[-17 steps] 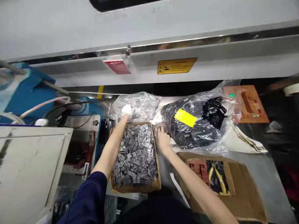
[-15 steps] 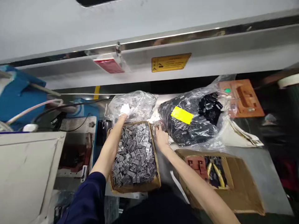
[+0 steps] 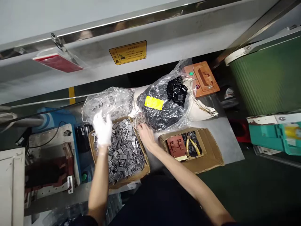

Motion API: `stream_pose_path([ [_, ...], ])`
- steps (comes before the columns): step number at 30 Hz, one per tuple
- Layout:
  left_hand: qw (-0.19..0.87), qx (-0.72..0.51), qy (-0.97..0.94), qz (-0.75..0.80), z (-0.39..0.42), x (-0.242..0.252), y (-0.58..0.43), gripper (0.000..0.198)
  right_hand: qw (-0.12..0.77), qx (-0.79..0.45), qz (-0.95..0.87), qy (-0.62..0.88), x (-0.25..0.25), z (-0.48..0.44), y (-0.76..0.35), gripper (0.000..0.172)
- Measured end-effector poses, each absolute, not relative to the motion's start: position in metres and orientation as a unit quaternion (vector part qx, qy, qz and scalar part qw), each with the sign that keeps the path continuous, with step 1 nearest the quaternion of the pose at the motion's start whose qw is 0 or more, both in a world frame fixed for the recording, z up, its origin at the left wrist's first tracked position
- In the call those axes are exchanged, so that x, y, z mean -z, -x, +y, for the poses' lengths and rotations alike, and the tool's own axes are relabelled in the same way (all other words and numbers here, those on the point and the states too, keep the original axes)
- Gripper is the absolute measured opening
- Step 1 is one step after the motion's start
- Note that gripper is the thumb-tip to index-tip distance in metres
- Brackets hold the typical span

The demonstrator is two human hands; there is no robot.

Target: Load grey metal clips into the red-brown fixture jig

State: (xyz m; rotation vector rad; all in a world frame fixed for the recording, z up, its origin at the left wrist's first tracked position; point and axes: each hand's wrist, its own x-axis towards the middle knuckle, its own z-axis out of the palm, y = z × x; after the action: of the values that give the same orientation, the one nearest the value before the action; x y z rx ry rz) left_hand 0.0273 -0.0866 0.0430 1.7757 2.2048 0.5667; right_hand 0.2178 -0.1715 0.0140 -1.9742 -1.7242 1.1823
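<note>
My left hand [image 3: 102, 128], in a white glove, is over the upper left of a cardboard box [image 3: 146, 168]. Its thumb stands apart from the fingers and I see nothing held. Many small grey clip-like parts [image 3: 125, 153] fill that box. Beyond the glove lies a clear plastic bag [image 3: 110, 99] with a few small grey parts on or in it. My bare right hand [image 3: 146, 135] reaches past the box's right edge, its fingertips curled down at a heap of thin metal pieces [image 3: 139, 119]. What the fingertips pinch, if anything, is hidden.
A clear bag of black parts [image 3: 155, 117] with a yellow label [image 3: 154, 103] lies behind the right hand. An orange-brown fixture block [image 3: 204, 78] sits beyond it. At right, an open carton [image 3: 211, 153] holds a reddish block [image 3: 176, 146] and yellow-handled pliers [image 3: 194, 146]. Machine fixtures stand left.
My left hand has drawn back from the clear bag to over the box of grey parts, fingers now apart. My right hand stays at the metal pieces. The view has turned right.
</note>
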Motion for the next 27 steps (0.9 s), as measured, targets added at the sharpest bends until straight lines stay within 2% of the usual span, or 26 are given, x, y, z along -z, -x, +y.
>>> stream_pose_path([
  [2,0.188,-0.271,-0.616,0.716,-0.146,-0.061,-0.055,0.043,0.211,-0.445,-0.544,0.679,-0.029,-0.206,-0.233,0.032],
  [4,0.310,-0.272,-0.634,0.654,-0.203,-0.073,-0.087,0.028,0.272,-0.483,-0.489,0.673,-0.047,-0.245,-0.253,0.028],
  [5,0.362,-0.259,-0.654,0.612,-0.227,-0.077,-0.103,0.027,0.297,-0.504,-0.458,0.670,-0.056,-0.264,-0.263,0.030],
  [7,0.396,-0.251,-0.695,0.546,-0.263,-0.084,-0.131,0.030,0.355,-0.567,-0.350,0.655,-0.074,-0.296,-0.283,0.037],
  [11,0.318,-0.220,-0.813,0.435,-0.286,-0.093,-0.161,0.034,0.429,-0.676,-0.069,0.596,-0.099,-0.332,-0.313,0.047],
  [13,0.264,-0.194,-0.871,0.366,-0.282,-0.095,-0.168,0.039,0.426,-0.691,-0.036,0.583,-0.103,-0.340,-0.325,0.046],
  [18,0.219,-0.200,-0.933,0.202,-0.267,-0.092,-0.190,0.048,0.406,-0.688,-0.156,0.582,-0.093,-0.363,-0.359,0.036],
  [22,0.234,-0.175,-0.949,0.120,-0.273,-0.072,-0.215,0.049,0.413,-0.561,-0.359,0.621,-0.084,-0.385,-0.388,0.015],
  [25,0.311,-0.152,-0.919,0.187,-0.297,-0.050,-0.231,0.053,0.447,-0.473,-0.432,0.624,-0.078,-0.396,-0.407,0.013],
  [27,0.362,-0.135,-0.879,0.278,-0.321,-0.039,-0.241,0.053,0.463,-0.459,-0.428,0.626,-0.073,-0.401,-0.417,0.014],
])
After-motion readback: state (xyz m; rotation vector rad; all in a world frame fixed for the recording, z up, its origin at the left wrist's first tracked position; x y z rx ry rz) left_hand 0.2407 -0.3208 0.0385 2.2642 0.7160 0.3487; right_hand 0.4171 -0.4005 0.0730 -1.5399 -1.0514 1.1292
